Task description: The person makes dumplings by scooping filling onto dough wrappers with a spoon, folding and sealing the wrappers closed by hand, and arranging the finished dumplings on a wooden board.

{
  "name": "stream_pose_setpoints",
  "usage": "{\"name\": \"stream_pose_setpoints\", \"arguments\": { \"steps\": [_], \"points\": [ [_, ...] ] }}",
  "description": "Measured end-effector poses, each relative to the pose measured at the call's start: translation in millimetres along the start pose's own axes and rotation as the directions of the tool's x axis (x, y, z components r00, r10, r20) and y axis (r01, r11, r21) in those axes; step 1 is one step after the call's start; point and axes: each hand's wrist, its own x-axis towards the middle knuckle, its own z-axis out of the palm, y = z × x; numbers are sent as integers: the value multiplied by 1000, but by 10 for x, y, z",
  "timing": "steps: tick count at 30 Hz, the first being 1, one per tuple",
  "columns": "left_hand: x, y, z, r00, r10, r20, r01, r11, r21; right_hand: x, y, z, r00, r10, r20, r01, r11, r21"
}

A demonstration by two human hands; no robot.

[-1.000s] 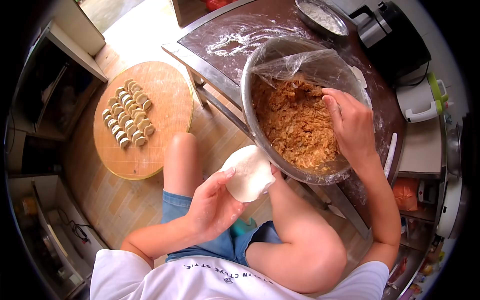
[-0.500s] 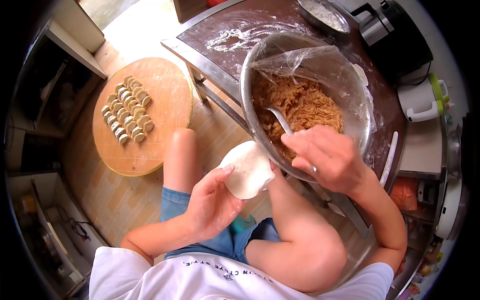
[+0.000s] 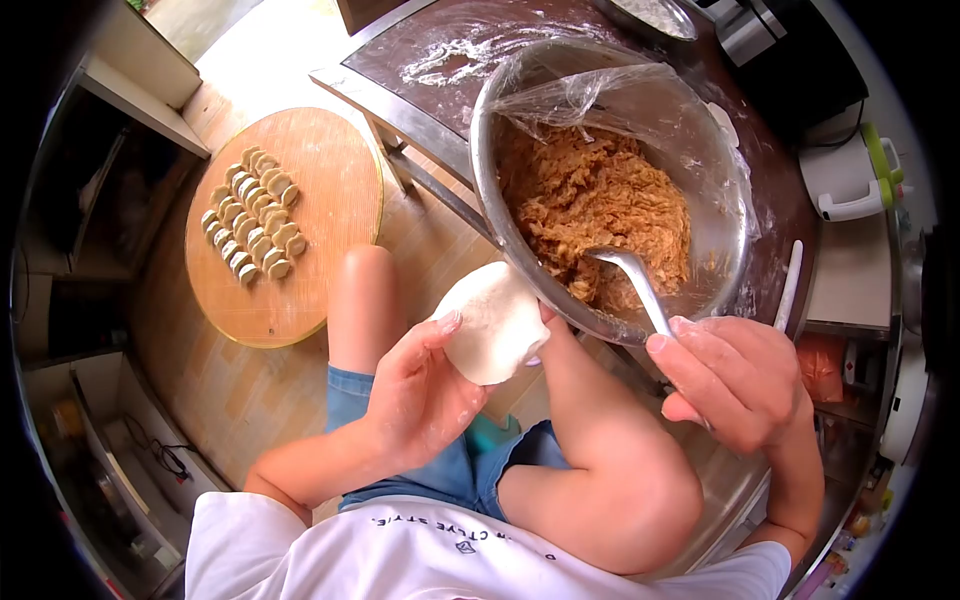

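Note:
My left hand (image 3: pixel 425 395) holds a flat white dough round (image 3: pixel 490 325) by its edge, above my lap and beside the metal bowl (image 3: pixel 484 150). With its fingers closed round the handle of a metal spoon (image 3: pixel 640 285), my right hand (image 3: pixel 735 380) is at the bowl's lower right rim. The spoon's tip rests in the reddish-brown shredded filling (image 3: pixel 600 200). Clear plastic film (image 3: pixel 590 95) covers part of the bowl's far side.
A round wooden board (image 3: pixel 330 190) at the left bears several rows of small dumplings (image 3: pixel 250 215). Behind the bowl, flour lies on the dark table (image 3: pixel 400 55). A flour dish (image 3: pixel 655 15), a black appliance (image 3: pixel 800 75) and a white-green jug (image 3: pixel 845 180) stand at the right.
My right hand has moved down and to the right from inside the bowl, and the spoon now shows clearly. The dough round in my left hand sits slightly higher in view.

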Motion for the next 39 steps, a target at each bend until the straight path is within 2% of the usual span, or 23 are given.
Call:
{"name": "stream_pose_setpoints", "arguments": {
  "steps": [3,5,7,8,11,14,18,21,22,23,25,28,31,32,34,35,36,38,39],
  "points": [
    [7,-6,29,1000,13,3,-13,1000,-25,61,58,-109,969,93,-229,-81,995,62],
    [10,-28,-4,1000,12,17,-12,999,-37,118,208,27,949,262,-175,-264,964,10],
    [27,-7,-4,999,12,44,-11,1000,-29,172,460,283,931,255,-261,-280,958,-63],
    [15,1,-3,999,9,50,-8,1000,-24,231,514,357,923,299,-243,-320,946,-51],
    [1,-12,25,999,20,33,-19,999,-29,422,836,630,919,234,-316,-282,953,-115],
    [1,-17,13,998,36,57,-33,998,-59,645,954,660,920,267,-286,-289,957,-35],
    [15,-28,73,998,58,32,-54,993,-107,749,924,776,930,71,-361,-60,997,43],
    [9,-23,61,996,64,70,-59,996,-71,659,740,648,981,10,-192,8,996,93],
    [5,-25,53,994,65,88,-61,997,-56,603,688,606,985,-30,-170,49,993,110],
    [5,-23,41,994,61,90,-57,997,-50,567,638,583,968,-108,-226,132,987,96],
    [2,-25,14,995,48,91,-45,998,-42,396,466,415,986,-136,-101,148,981,123],
    [-3,-16,-3,998,26,61,-26,1000,-12,197,236,114,987,-155,-40,155,988,14],
    [-4,-24,40,999,33,19,-32,999,-25,45,10,-168,989,-18,-147,15,1000,-21],
    [-3,-24,30,999,34,38,-34,999,-12,-2,-1,-141,985,-24,-170,14,998,-55],
    [-8,16,-23,993,-4,120,4,1000,-3,-119,35,2,991,-66,-117,58,996,-69],
    [1,12,-6,994,3,106,-1,1000,-25,-162,44,58,992,-86,-91,79,994,-73],
    [8,6,10,996,10,93,-6,999,-47,-180,-21,-1,978,24,-208,-27,1000,-12],
    [21,-52,164,996,67,-56,-74,988,-133,-153,1,12,989,26,-147,-27,1000,-7],
    [17,-49,160,997,59,-46,-65,988,-139,-159,9,27,992,30,-122,-31,999,-7]
  ]
}}
